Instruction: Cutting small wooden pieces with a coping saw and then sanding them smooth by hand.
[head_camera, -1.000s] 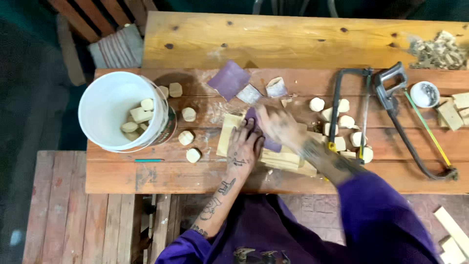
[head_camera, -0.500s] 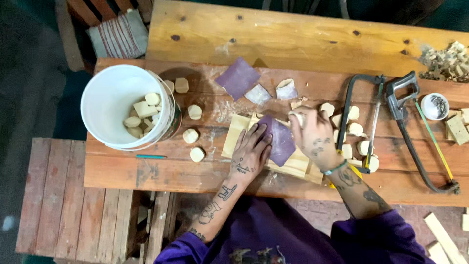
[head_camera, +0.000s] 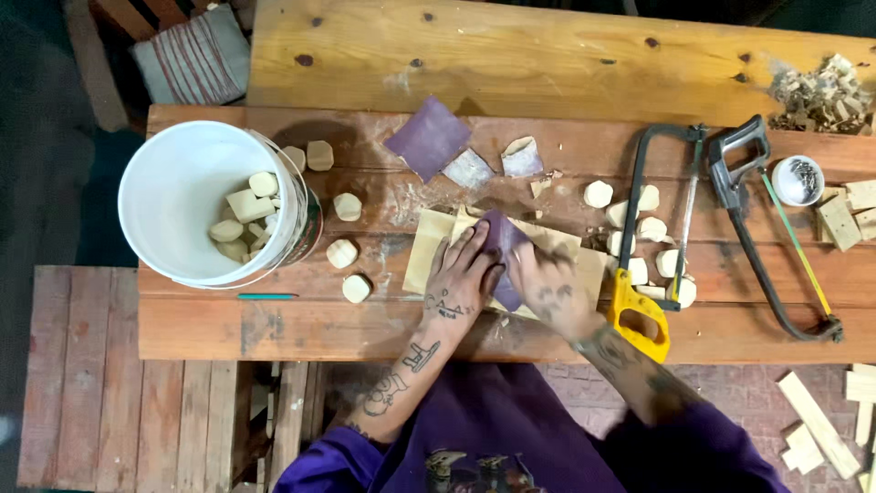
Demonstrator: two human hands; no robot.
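Right of the bucket (head_camera: 196, 205), purple sandpaper (head_camera: 500, 239) was pressed flat on a board (head_camera: 429, 248) by both hands (head_camera: 461, 278) (head_camera: 546, 288), fingers spread open; even pressure was judged best.

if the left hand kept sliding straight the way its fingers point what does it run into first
The left hand points up and slightly right across the tan sheet. Past that sheet's far edge, the small grey sandpaper scrap looks first in line, though the angle is only roughly readable.
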